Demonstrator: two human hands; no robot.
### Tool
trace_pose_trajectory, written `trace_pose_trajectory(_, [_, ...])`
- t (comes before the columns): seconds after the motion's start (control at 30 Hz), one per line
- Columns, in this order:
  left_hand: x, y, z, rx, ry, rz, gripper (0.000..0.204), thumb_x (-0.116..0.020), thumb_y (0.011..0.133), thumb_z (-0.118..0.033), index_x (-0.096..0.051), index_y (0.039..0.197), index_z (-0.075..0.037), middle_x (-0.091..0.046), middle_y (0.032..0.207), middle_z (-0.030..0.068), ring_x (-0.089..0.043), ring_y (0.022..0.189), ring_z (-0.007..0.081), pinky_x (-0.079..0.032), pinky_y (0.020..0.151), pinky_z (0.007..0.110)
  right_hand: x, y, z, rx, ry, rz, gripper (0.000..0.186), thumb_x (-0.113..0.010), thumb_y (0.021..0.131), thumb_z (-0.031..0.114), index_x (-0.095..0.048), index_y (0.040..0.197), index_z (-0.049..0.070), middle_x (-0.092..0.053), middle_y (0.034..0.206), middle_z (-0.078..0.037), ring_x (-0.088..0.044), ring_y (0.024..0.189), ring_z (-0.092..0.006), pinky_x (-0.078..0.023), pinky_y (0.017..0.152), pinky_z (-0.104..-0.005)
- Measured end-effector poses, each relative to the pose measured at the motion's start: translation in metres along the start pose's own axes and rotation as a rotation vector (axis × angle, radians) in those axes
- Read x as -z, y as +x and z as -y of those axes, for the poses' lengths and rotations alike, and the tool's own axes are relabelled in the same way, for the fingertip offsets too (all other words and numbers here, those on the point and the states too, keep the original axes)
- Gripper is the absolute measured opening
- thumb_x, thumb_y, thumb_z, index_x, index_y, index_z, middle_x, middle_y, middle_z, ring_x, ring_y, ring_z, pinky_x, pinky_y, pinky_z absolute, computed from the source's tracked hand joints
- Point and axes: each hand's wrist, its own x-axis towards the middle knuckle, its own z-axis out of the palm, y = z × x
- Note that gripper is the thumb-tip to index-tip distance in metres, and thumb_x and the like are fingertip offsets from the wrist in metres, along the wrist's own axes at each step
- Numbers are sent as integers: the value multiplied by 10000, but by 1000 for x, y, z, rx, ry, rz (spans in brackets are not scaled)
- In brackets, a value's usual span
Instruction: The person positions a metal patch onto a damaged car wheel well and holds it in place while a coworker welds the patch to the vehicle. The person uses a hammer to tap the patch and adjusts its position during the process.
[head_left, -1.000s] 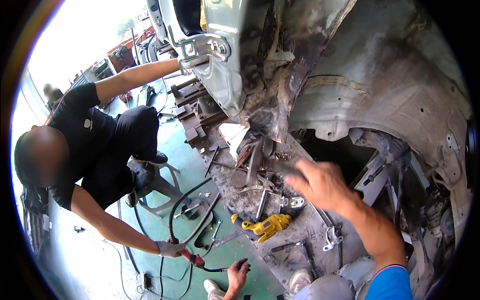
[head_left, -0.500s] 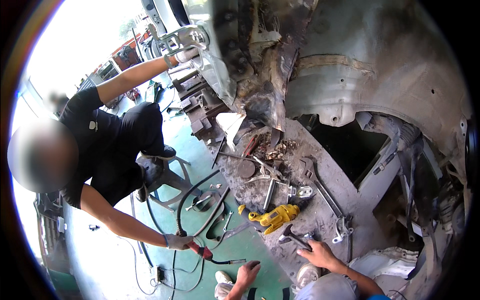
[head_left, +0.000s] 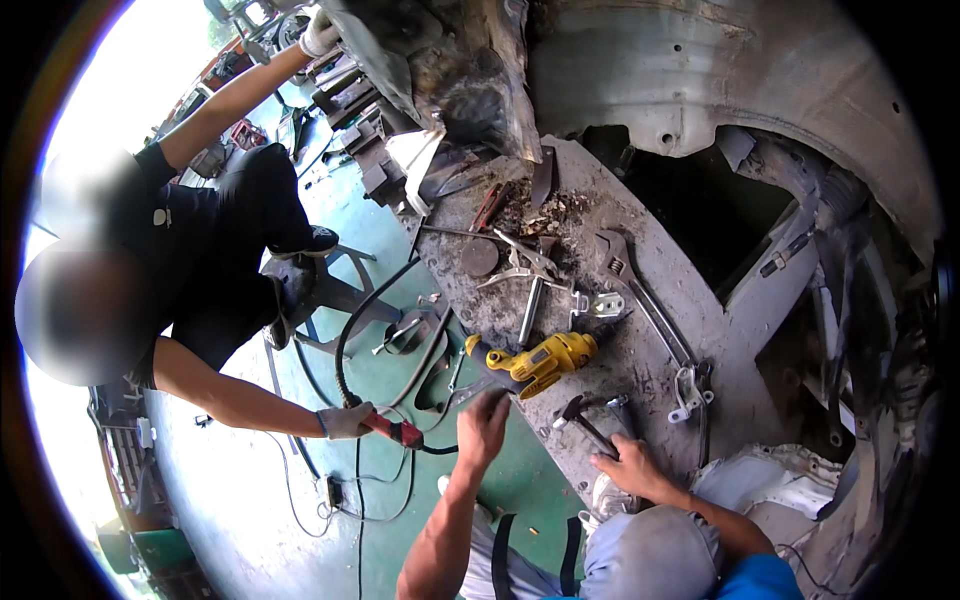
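Observation:
My right hand (head_left: 630, 470) grips the handle of a hammer (head_left: 594, 433), held low over the bench's front edge. The hammer head points left and away from me. My left hand (head_left: 483, 428) is curled just below a yellow power tool (head_left: 548, 362) lying on the bench. Its fingers are bent, and anything inside them is hidden. A socket-like metal tool (head_left: 620, 406) lies beside the hammer. At the left, a co-worker's gloved hand (head_left: 345, 421) holds a red-handled welding torch (head_left: 392, 429). Their other gloved hand (head_left: 320, 37) is at the sheet-metal body part (head_left: 385, 60).
The grimy metal bench (head_left: 670, 300) carries an adjustable wrench (head_left: 617, 260), locking pliers (head_left: 522, 258) and a metal bracket (head_left: 690, 394). Beyond it hangs a vehicle body panel (head_left: 640, 80). Hoses and cables (head_left: 345, 360) run across the green floor (head_left: 390, 315) near a stool (head_left: 350, 290).
My left hand has moved forward, up to the yellow power tool. The hammer stays in my right hand. The view has shifted, so the bench sits higher in it.

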Motion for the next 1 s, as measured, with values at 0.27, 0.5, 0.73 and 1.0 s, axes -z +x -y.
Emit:
trace_pose_trajectory(0.27, [-20,86,-14,-123,144,-81,266,-644,884,-216,-696,1056,-20,-716,935,179,-713,854,299,-540,755,358,-9,-8,-20,-29,104,2,419,-731,846,368,-571,842,-19,-631,734,-269,-643,733,-459,-491,631,-496])
trace_pose_trajectory(0.5, [-57,143,-10,-186,412,17,197,-630,857,-208,-727,1006,-122,-704,945,152,-682,863,353,-544,740,429,-1,-13,-29,-59,92,-52,416,-732,848,353,-564,878,-26,-620,738,-283,-635,730,-477,-485,617,-496])
trace_pose_trajectory(0.73, [-73,175,-16,-297,582,146,171,-586,880,-190,-717,982,-147,-672,954,152,-654,872,392,-530,739,487,18,-7,-36,-75,170,-143,405,-738,840,352,-566,898,-10,-614,701,-265,-633,709,-479,-479,597,-504])
trace_pose_trajectory(1.0, [-67,177,-3,-186,490,-6,164,-656,805,-124,-721,955,-114,-657,906,121,-664,795,340,-531,709,417,36,26,-47,-200,-31,-289,361,-728,838,305,-579,1009,24,-658,769,-220,-651,734,-437,-497,641,-498])
